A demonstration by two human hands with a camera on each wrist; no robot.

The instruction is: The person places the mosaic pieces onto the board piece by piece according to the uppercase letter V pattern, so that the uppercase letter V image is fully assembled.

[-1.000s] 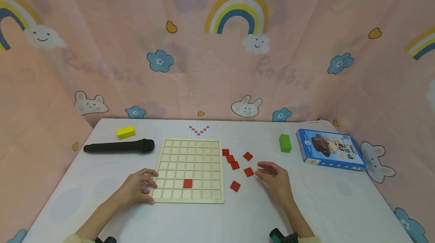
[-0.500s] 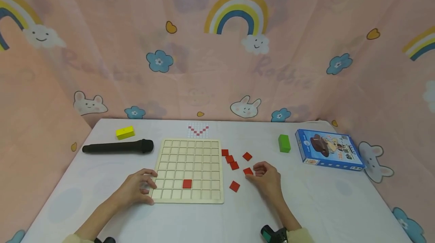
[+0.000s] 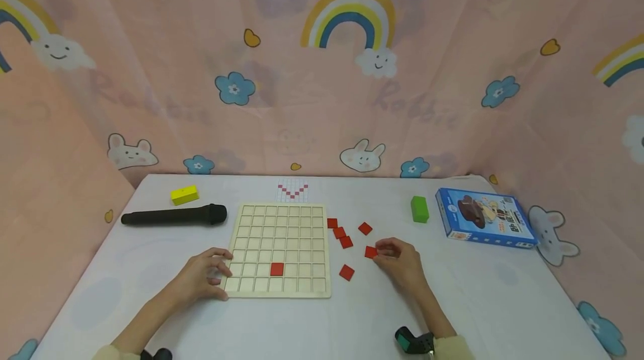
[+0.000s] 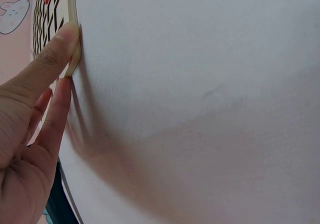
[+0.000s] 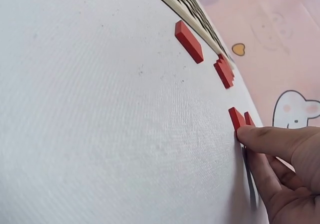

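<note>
right hand [image 3: 401, 264]: now pinches red tile [image 3: 370, 252], apparently turned slightly | left hand [image 3: 203, 277]: grips board [image 3: 279, 244] edge, as before

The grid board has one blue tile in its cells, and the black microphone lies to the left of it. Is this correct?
Only the colour is wrong: the head view shows one red tile in the cells of the grid board, with the black microphone to its left.

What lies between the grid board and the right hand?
Several red tiles on the white table, the right hand touching the nearest; the head view shows them.
</note>
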